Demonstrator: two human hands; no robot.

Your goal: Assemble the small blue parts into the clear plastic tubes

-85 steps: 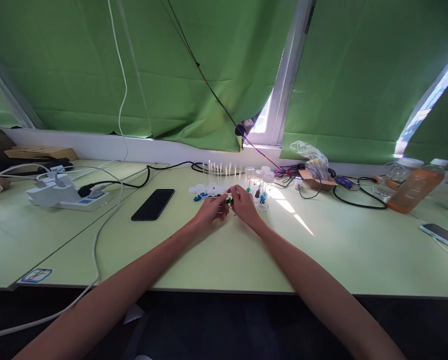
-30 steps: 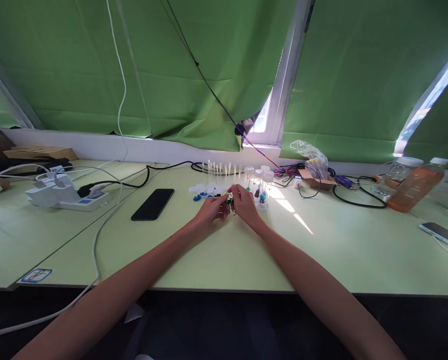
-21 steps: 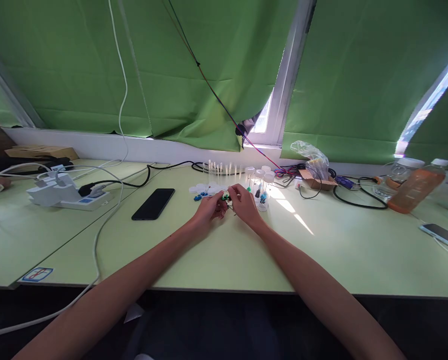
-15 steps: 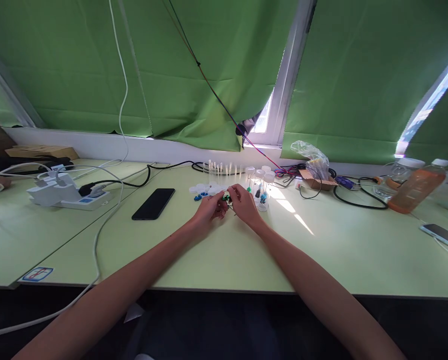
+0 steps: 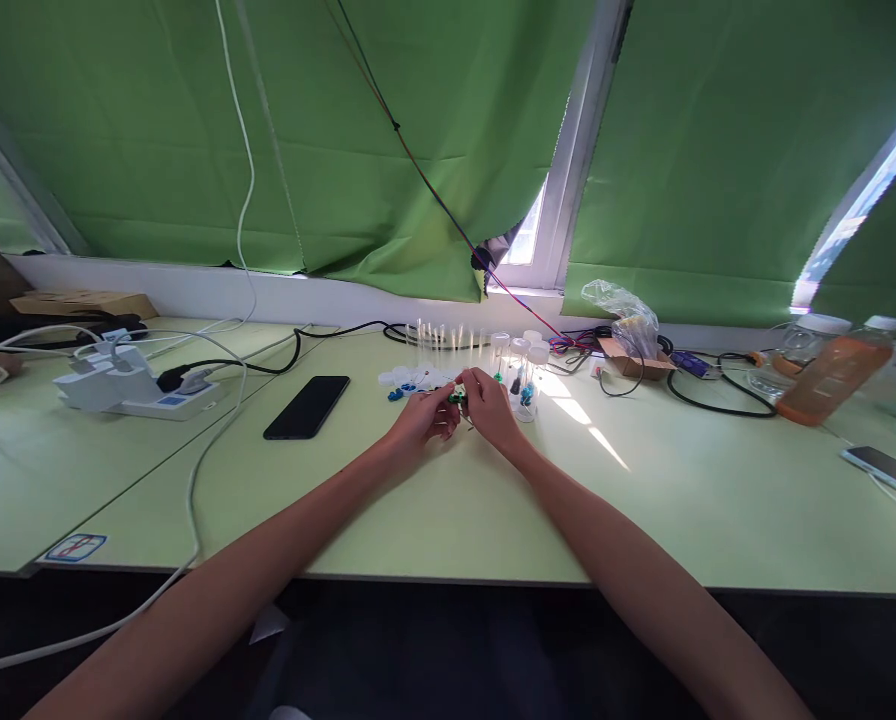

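Note:
Together, the fingers of my left hand (image 5: 419, 418) and my right hand (image 5: 487, 408) are closed around a small green piece (image 5: 457, 398). Thin dark strands stick out below it; its exact kind is too small to make out, and the fingers cover part of it. A little pile of blue pieces (image 5: 397, 394) lies just left of my left hand. White caps (image 5: 397, 377) sit behind that pile. Close to my right hand stand several capped clear tubes (image 5: 527, 405) with blue, black and green pieces inside.
Several uncapped clear tubes (image 5: 448, 350) stand behind my hands. A black phone (image 5: 307, 408) lies to the left, near a white power strip (image 5: 140, 388) with cables. Rightwards are a small cardboard box (image 5: 635, 362), an orange bottle (image 5: 834, 378) and another phone (image 5: 887, 472).
The green piece has shifted slightly right and down between my fingertips. The fingers of my right hand have moved a little; both hands stay in nearly the same place.

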